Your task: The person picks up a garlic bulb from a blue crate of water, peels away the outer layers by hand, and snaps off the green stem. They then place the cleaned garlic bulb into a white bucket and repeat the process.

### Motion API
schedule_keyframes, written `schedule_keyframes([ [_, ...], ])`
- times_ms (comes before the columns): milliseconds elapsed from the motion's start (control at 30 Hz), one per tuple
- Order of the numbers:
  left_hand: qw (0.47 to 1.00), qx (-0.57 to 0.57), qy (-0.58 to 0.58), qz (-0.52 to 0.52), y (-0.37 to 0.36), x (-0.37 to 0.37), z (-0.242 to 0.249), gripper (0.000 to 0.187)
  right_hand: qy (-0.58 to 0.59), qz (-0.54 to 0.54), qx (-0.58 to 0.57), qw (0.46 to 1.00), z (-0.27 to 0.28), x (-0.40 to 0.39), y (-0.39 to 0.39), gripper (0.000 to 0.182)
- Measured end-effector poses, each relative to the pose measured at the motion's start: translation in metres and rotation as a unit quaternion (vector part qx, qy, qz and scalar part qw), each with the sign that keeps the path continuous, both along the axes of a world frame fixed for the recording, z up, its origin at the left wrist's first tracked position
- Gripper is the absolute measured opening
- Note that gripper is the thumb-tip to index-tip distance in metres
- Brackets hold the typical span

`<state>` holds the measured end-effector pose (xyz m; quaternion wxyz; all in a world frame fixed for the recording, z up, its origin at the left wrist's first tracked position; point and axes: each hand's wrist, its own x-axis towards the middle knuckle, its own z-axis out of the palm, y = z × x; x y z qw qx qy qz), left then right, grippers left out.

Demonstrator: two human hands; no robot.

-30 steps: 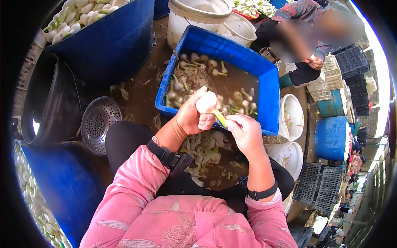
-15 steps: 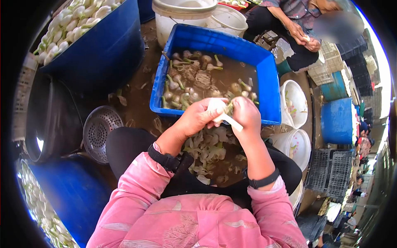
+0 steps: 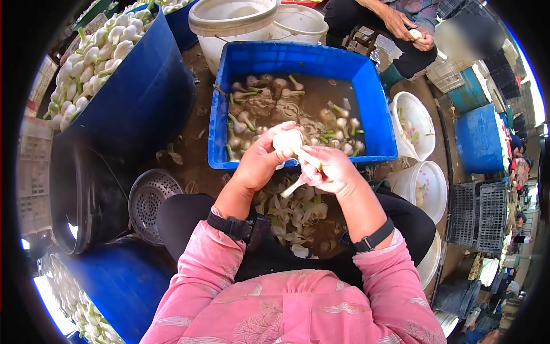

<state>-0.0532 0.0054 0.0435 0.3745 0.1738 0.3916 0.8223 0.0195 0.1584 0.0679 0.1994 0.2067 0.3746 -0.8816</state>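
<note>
My left hand point(image 3: 256, 166) is closed round a white garlic bulb point(image 3: 287, 141), which it holds over the near rim of a blue tub point(image 3: 375, 103). My right hand point(image 3: 333, 171) pinches at the bulb's stalk end. A pale strip of garlic skin point(image 3: 294, 186) hangs from its fingers, pointing down and left. In the tub, several unpeeled garlic bulbs point(image 3: 243, 118) with short green stalks lie in brownish water. Loose peelings point(image 3: 295, 215) are heaped on the floor between my knees.
White buckets point(image 3: 413, 123) stand right of the tub, and a larger white bucket point(image 3: 232, 26) behind it. At left are a blue barrel point(image 3: 140, 86) heaped with garlic and a metal colander point(image 3: 150, 198). Another person's hands point(image 3: 409, 33) work on garlic at upper right.
My right hand has lowered, and its fingers have come forward onto the stalk. A strip of skin now hangs from them. The bulb has turned in my left hand. The whole view has shifted slightly.
</note>
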Motion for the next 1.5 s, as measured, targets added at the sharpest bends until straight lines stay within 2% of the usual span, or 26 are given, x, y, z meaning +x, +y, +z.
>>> schedule_keyframes([
  [233,0.967,0.186,-0.172,-0.01,0.006,0.008,0.005,0.051,0.135,-0.078,0.005,0.988,0.013,0.008,-0.004,0.022],
  [300,0.932,0.257,-0.256,0.001,0.002,-0.002,0.003,0.048,0.231,0.01,-0.001,0.973,0.011,0.015,0.007,0.026],
  [333,0.928,0.268,-0.257,0.011,-0.001,-0.004,0.005,0.051,0.138,0.058,0.038,0.988,0.013,0.021,0.008,0.027],
  [367,0.937,0.214,-0.27,0.051,-0.002,-0.003,0.008,0.051,0.133,0.187,0.229,0.946,0.014,0.021,0.005,0.03],
  [400,0.933,0.23,-0.275,0.028,-0.002,-0.001,0.009,0.052,0.139,0.264,0.528,0.795,0.009,0.019,-0.002,0.032],
  [433,0.928,0.245,-0.282,0.001,-0.002,0.001,0.01,0.054,0.126,0.305,0.765,0.552,0.005,0.019,-0.011,0.034],
  [500,0.946,0.172,-0.276,0.004,-0.002,0.0,0.009,0.055,0.163,0.124,0.77,0.604,0.018,0.024,-0.023,0.034],
  [567,0.965,0.078,-0.248,0.04,-0.002,0.002,-0.001,0.05,0.233,-0.034,0.771,0.591,0.03,0.019,-0.036,0.031],
  [600,0.972,0.064,-0.223,0.036,-0.001,0.0,-0.008,0.043,0.231,-0.025,0.739,0.632,0.032,0.014,-0.036,0.026],
  [667,0.974,-0.02,-0.196,0.115,0.003,0.004,-0.006,0.036,0.096,0.059,0.567,0.816,0.018,0.009,-0.026,0.021],
  [700,0.972,-0.039,-0.191,0.127,0.003,0.003,-0.006,0.037,0.177,0.028,0.659,0.73,0.002,0.01,-0.021,0.022],
  [733,0.976,-0.001,-0.185,0.113,-0.001,0.004,-0.003,0.039,0.175,0.016,0.504,0.846,-0.004,0.016,-0.022,0.023],
  [767,0.973,-0.022,-0.182,0.14,-0.001,0.004,0.004,0.045,0.08,0.039,0.342,0.936,0.01,0.019,-0.019,0.023],
  [800,0.975,-0.024,-0.176,0.137,-0.004,0.002,0.005,0.048,0.063,-0.042,0.204,0.976,0.004,0.022,-0.02,0.022],
  [833,0.975,0.0,-0.189,0.115,-0.006,0.002,0.006,0.05,0.043,-0.047,0.215,0.975,-0.01,0.027,-0.018,0.023],
  [867,0.97,-0.015,-0.209,0.124,-0.004,0.005,0.011,0.05,0.041,0.061,0.434,0.898,-0.021,0.028,-0.019,0.024],
  [900,0.964,-0.031,-0.227,0.133,-0.002,0.008,0.017,0.05,0.034,0.164,0.623,0.764,-0.02,0.031,-0.024,0.026],
  [933,0.973,-0.036,-0.204,0.104,-0.001,0.007,0.013,0.05,0.166,0.207,0.745,0.612,-0.018,0.038,-0.026,0.029],
  [967,0.98,-0.042,-0.182,0.075,-0.002,0.006,0.005,0.05,0.029,0.164,0.555,0.815,-0.014,0.041,-0.026,0.03],
  [1033,0.984,-0.09,-0.132,0.082,0.0,0.01,-0.005,0.045,0.037,-0.105,0.36,0.926,-0.005,0.036,-0.026,0.033],
  [1100,0.978,-0.153,-0.075,0.122,0.004,0.012,-0.01,0.04,0.106,-0.209,0.333,0.913,-0.003,0.033,-0.013,0.04],
  [1167,0.956,-0.28,0.033,0.084,0.002,0.012,-0.013,0.04,0.142,-0.252,0.571,0.768,-0.001,0.029,-0.003,0.036],
  [1233,0.94,-0.313,0.129,0.036,0.003,0.018,-0.01,0.043,0.215,-0.07,0.676,0.702,0.037,0.039,-0.006,0.03],
  [1300,0.932,-0.338,0.129,0.032,0.005,0.022,-0.004,0.047,0.189,0.074,0.752,0.626,0.017,0.045,-0.01,0.032],
  [1400,0.93,-0.342,0.135,0.026,0.009,0.023,-0.007,0.053,0.235,0.081,0.74,0.625,0.005,0.052,-0.012,0.027],
  [1500,0.93,-0.357,0.082,-0.011,0.007,0.021,-0.014,0.06,0.188,-0.002,0.678,0.71,-0.006,0.05,0.006,0.019],
])
